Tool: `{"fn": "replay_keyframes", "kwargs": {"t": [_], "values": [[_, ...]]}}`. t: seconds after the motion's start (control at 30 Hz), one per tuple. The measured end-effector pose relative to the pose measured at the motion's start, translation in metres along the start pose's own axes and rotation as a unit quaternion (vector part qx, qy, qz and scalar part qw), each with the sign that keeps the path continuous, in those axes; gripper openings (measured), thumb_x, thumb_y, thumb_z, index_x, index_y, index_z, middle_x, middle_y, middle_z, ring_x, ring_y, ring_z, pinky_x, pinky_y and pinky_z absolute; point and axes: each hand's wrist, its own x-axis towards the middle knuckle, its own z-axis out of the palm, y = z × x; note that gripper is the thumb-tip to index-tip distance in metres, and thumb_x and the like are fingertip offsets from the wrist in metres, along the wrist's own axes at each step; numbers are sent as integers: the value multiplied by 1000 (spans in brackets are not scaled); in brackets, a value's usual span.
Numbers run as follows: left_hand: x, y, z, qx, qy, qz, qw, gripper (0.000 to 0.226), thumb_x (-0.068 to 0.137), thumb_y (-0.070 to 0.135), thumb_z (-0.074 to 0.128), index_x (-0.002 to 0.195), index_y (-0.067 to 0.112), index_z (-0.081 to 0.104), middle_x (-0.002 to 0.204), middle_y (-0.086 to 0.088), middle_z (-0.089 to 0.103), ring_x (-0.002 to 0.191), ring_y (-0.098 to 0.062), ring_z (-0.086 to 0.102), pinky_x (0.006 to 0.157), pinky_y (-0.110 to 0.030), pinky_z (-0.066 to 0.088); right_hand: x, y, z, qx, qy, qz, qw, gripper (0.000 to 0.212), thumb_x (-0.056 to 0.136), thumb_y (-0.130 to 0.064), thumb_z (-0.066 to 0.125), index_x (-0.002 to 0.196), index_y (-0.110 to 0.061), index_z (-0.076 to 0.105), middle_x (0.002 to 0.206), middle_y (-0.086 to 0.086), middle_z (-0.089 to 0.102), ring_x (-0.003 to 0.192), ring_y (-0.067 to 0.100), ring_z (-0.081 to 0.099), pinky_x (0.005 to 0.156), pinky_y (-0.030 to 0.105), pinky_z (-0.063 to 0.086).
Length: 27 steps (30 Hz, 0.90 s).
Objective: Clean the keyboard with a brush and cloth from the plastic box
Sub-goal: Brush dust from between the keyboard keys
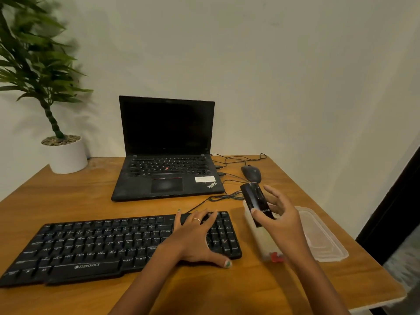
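Her left hand (197,233) lies flat, fingers spread, on the right end of the black keyboard (118,244). Just beside it, the right hand (280,220) pinches a black brush (256,202) between thumb and fingers, held above the clear plastic box (258,235); its lid (322,235) lies alongside on the desk (91,196).

Two bare forearms reach in from the lower edge – no sleeves, watch or bracelet show on either. The left hand (195,237) wears a thin, pale metal ring (197,220) on one finger, a plain narrow band. Its nails are painted a light green – clearest on the thumb nail, and as a small dark-green tip on one fingertip. The right hand (279,220) shows no ring; its thumb nail looks pale, the colour too blurred to tell.
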Motion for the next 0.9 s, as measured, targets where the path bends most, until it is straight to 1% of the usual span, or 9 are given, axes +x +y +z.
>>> {"fn": "replay_keyframes", "kwargs": {"t": [0.07,0.13,0.17,0.23,0.33,0.47,0.6,0.73,0.9], "values": [[-3,8,-7,-137,4,25,990,98,72,85,41,152,40,7,162,7,-2,148,-17,-4,114,-52,-18,-12,-9,14,18,-10,-45,999,64,77,-15,74,125,-45,43,115,-28,49,108,-8,47,73,9,41],[-7,21,-14,-387,33,73,919,72,79,79,40,144,47,32,155,11,31,143,-10,25,118,-49,14,-22,-11,32,14,1,-91,996,68,77,-9,73,128,-41,42,117,-31,46,111,-14,43,77,5,42],[-10,29,-18,-484,60,90,868,55,87,69,44,136,47,43,142,12,49,131,-4,44,110,-38,34,-25,-9,43,5,16,-111,994,70,76,-8,73,131,-38,41,119,-30,45,113,-15,41,81,4,42],[-7,41,-19,-572,120,85,807,29,97,40,50,125,38,51,119,9,65,105,1,63,85,-21,50,-27,-2,63,-17,56,-139,989,75,76,-6,73,134,-36,37,121,-27,44,116,-11,40,89,8,40],[4,48,-14,-593,173,82,782,24,99,18,49,120,30,49,110,5,65,94,3,66,73,-14,51,-20,9,83,-34,106,-151,982,83,74,-1,73,135,-40,33,123,-32,39,120,-10,38,95,22,41],[21,45,-7,-596,224,76,768,22,100,20,47,120,29,51,112,1,66,102,-4,65,81,-20,52,-10,27,95,-85,135,-234,959,87,67,0,80,137,-28,36,136,-29,37,130,-7,32,102,28,41],[36,42,6,-595,259,90,756,24,99,19,52,122,24,52,110,-1,68,103,-11,65,81,-23,52,-4,43,103,-92,202,-287,932,53,78,-19,67,127,-13,47,136,1,49,123,12,48,93,40,46],[36,40,7,-595,290,122,740,23,97,21,51,120,22,52,107,14,70,103,-7,65,82,-18,50,-5,36,109,-83,225,-294,925,36,87,-28,54,117,-9,54,129,9,57,110,21,57,93,28,46],[40,35,14,-625,328,129,697,31,90,30,55,116,13,59,105,0,71,100,-15,67,79,-20,51,-12,31,109,-80,195,-289,934,39,80,-26,60,117,-16,50,134,5,53,111,17,52,96,13,37]]}}
